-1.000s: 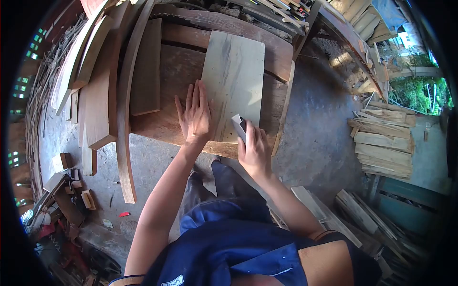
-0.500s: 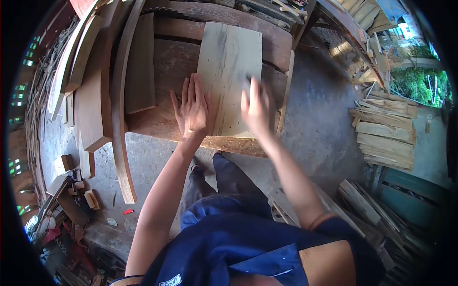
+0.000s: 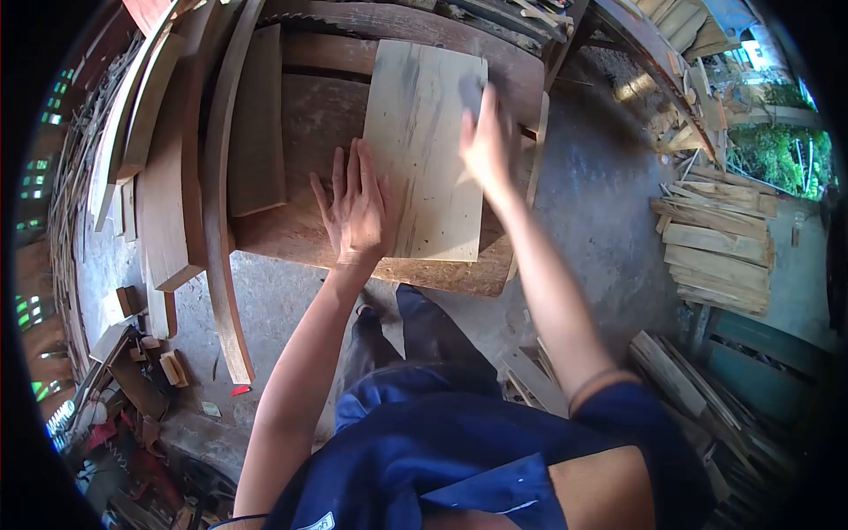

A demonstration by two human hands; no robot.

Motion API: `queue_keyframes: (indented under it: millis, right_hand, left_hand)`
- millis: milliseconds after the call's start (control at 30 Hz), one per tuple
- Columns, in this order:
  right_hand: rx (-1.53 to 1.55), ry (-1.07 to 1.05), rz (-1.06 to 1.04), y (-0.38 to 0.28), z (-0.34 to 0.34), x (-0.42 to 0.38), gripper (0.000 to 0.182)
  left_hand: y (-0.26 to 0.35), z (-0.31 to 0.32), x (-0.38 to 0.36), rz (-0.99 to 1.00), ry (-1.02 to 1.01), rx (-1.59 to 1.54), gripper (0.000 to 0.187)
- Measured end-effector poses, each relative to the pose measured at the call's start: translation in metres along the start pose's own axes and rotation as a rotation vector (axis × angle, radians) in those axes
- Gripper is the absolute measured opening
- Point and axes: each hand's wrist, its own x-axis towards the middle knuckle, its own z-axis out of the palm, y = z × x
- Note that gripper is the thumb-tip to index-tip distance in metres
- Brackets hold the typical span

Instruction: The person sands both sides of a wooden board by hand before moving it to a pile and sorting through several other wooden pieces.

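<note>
A pale board with dark streaks lies flat on the reddish wooden bench. My left hand rests with its fingers stretched out at the board's left edge, partly on the bench. Over the board's upper right edge is my right hand, smeared by motion and closed round a small dark object. What that object is cannot be made out. It shows at the fingertips, against or just above the board's surface.
Long curved planks and a thick beam stand left of the bench. A stack of split boards is at the right. Offcuts lie on the floor at lower left, and more planks at lower right.
My right hand has moved up along the board's right side, away from my body, with the dark object. My left hand has stayed nearly in place.
</note>
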Motion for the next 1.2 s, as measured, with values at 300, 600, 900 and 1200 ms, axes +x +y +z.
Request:
queue_keyframes:
  millis: [300,600,900,1200]
  right_hand:
    - [-0.019,-0.023,-0.047,-0.005,-0.013,-0.048,0.043]
    - [-0.085,0.032,-0.002,0.011,0.011,0.02,0.036]
    - [0.018,0.072,-0.171,-0.007,-0.016,-0.052,0.048]
    - [-0.107,0.048,-0.021,0.025,0.037,0.039,0.034]
  left_hand:
    - [-0.001,0.0,0.001,0.007,-0.01,0.018,0.06]
    - [0.0,0.002,0.0,-0.008,-0.005,-0.013,0.062]
    - [0.0,-0.001,0.002,0.007,-0.014,0.0,0.061]
    - [0.0,0.003,0.0,-0.001,0.01,-0.004,0.062]
